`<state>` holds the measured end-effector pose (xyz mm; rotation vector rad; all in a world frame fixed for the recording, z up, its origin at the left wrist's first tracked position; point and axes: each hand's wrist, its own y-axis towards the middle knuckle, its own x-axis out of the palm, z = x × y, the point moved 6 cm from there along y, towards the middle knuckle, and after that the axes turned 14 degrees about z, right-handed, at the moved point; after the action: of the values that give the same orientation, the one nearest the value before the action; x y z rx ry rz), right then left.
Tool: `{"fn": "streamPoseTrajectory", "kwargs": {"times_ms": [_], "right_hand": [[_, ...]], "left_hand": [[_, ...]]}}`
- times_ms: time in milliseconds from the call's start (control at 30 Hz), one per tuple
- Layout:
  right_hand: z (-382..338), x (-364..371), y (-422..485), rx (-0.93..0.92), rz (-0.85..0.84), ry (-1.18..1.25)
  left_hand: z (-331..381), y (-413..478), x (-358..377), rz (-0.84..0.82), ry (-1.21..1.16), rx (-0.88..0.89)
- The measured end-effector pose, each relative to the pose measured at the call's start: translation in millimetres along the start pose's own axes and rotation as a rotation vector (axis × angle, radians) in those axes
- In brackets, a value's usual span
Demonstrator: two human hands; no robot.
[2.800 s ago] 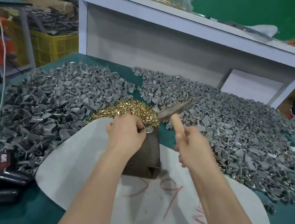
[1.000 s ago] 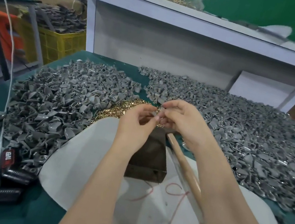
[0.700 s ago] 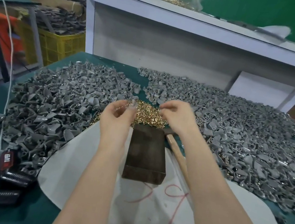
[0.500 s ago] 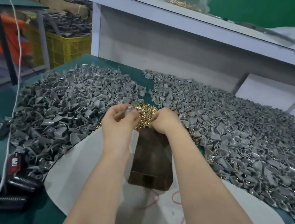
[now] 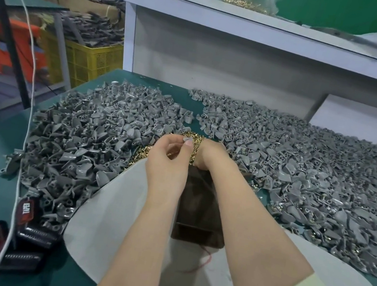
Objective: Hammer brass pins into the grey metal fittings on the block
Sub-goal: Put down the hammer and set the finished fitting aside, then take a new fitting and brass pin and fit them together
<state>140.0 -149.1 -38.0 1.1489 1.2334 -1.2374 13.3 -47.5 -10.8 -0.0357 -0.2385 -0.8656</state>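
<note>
A dark brown block lies on a white sheet on the green table. Behind it sits a heap of brass pins. My left hand is raised over the block's far end and pinches a small grey metal fitting between thumb and fingertips. My right hand reaches down into the brass pins, its fingers curled and hidden behind the wrist. The hammer is out of sight under my right forearm.
Big heaps of grey fittings cover the table left and right of the block. Black and red battery packs and a white cable lie at the left edge. A white shelf stands behind; a yellow crate stands beyond the table.
The hammer was swinging 2.8 s ago and now lies set down. Both hands parted; my left hand lifted a grey fitting while my right hand dropped into the brass pins.
</note>
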Motion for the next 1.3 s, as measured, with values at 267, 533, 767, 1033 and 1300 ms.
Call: {"fn": "streamPoseTrajectory", "kwargs": {"times_ms": [267, 533, 767, 1033, 1300], "right_hand": [[-6.0, -3.8, 0.0, -0.097, -0.011, -0.006], [22.2, -31.4, -30.5, 0.048, 0.347, 0.769], [62.1, -42.8, -88.8, 0.136, 0.396, 1.341], [66.8, -17.5, -121.2, 0.082, 0.415, 1.233], [55.6, -22.6, -116.8, -0.007, 0.607, 0.985]], "left_hand": [[0.2, -3.0, 6.7, -0.094, 0.081, 0.023], [-2.1, -3.4, 7.5, -0.108, 0.058, -0.012], [4.1, -12.1, 15.3, -0.198, 0.405, 0.243], [-0.6, -23.8, 22.5, -0.307, 0.913, 0.427], [-3.2, -22.0, 24.0, -0.320, 0.856, 0.418]]}}
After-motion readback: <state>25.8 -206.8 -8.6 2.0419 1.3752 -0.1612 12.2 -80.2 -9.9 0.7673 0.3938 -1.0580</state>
